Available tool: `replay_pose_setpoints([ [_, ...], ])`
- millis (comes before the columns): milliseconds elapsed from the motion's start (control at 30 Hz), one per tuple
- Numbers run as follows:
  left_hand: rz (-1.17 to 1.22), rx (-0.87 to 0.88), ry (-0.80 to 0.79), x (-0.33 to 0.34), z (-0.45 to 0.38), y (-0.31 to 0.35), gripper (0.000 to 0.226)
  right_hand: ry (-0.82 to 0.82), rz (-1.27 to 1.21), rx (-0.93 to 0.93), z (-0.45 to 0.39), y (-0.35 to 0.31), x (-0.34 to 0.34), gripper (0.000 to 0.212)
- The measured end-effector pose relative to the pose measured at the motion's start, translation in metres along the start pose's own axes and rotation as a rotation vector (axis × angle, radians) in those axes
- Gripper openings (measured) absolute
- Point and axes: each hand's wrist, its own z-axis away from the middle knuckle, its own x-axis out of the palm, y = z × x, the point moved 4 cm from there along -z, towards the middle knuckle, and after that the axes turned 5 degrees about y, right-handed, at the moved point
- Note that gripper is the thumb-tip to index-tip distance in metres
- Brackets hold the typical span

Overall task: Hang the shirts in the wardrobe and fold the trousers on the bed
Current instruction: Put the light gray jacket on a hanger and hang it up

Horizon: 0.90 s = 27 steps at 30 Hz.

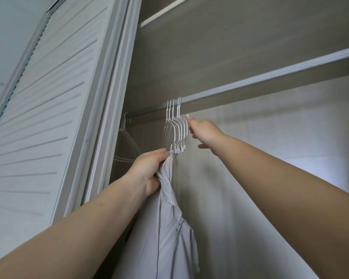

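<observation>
Below frame: shirt (169, 228) cut off, left hand (149, 172) gripping.

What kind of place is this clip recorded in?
Most likely a bedroom's built-in wardrobe: a pale metal hanging rail carries a bunch of white wire hangers, with a white louvred door beside it. The left hand grips a light grey shirt.

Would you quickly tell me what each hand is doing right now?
Left hand: closed, gripping the pale grey fabric shirt.
Right hand: open, empty, forefinger touching the bunch of white wire hangers on the wardrobe rail.
</observation>
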Motion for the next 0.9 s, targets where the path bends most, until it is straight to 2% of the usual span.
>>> replay_pose_setpoints([
  [67, -0.022, 0.0, -0.042, 0.003, 0.002, 0.001, 0.02, -0.01, -0.001, -0.005, -0.002, -0.001, 0.006, 0.058],
  [167, -0.062, 0.021, -0.104, 0.008, 0.005, 0.006, 0.05, -0.003, 0.012, -0.041, -0.004, -0.002, 0.013, 0.037],
  [233, -0.093, 0.032, -0.119, 0.008, 0.008, 0.01, 0.057, 0.003, -0.002, -0.038, -0.005, -0.002, 0.015, 0.024],
  [300, -0.101, 0.033, -0.122, 0.008, 0.009, 0.013, 0.054, 0.024, -0.068, -0.006, -0.008, 0.0, 0.016, 0.022],
  [400, -0.073, 0.017, -0.109, 0.007, 0.012, 0.015, 0.022, 0.105, -0.215, 0.053, -0.012, 0.002, 0.015, 0.029],
  [467, -0.061, 0.009, -0.118, 0.008, 0.014, 0.014, 0.014, 0.181, -0.341, 0.088, -0.013, 0.003, 0.012, 0.032],
  [567, -0.068, -0.006, -0.125, 0.009, 0.017, 0.015, 0.016, 0.237, -0.441, 0.116, -0.013, 0.002, 0.008, 0.011],
  [633, -0.078, -0.008, -0.123, 0.01, 0.02, 0.016, 0.015, 0.259, -0.497, 0.134, -0.013, 0.002, 0.005, 0.015],
  [700, -0.086, -0.009, -0.119, 0.011, 0.023, 0.017, 0.024, 0.268, -0.548, 0.143, -0.011, 0.001, 0.002, 0.022],
  [800, -0.078, -0.02, -0.104, 0.014, 0.026, 0.016, 0.035, 0.272, -0.579, 0.144, -0.005, 0.0, -0.002, 0.016],
  [900, -0.048, -0.031, -0.11, 0.018, 0.029, 0.01, 0.03, 0.288, -0.57, 0.147, 0.005, 0.007, -0.007, 0.013],
])
